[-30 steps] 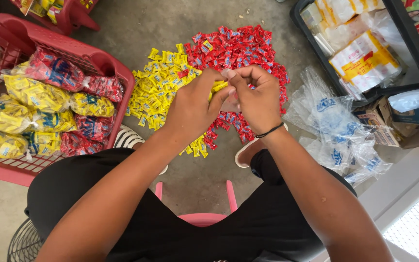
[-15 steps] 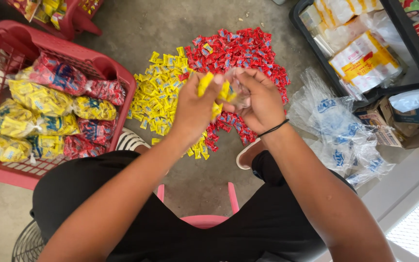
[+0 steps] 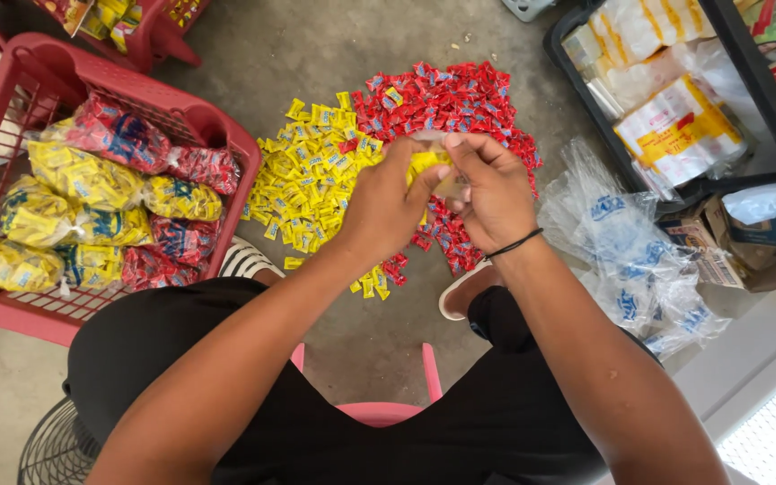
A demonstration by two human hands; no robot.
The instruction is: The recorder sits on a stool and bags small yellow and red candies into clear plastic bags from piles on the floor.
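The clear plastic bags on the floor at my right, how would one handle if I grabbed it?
The clear plastic bags look thin and crumpled, so probably floppy and very light. The glossy film may slip, and the loose pile would likely slide when pushed.

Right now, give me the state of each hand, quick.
Left hand: closed on a small clear bag of yellow candies.
Right hand: fingers pinching the same bag.

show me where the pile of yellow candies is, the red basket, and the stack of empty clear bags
pile of yellow candies [image 3: 312, 184], head view, middle of the heap on the floor.
red basket [image 3: 217, 121], head view, its right rim.
empty clear bags [image 3: 626, 251], head view, centre of the crumpled stack beside the right forearm.
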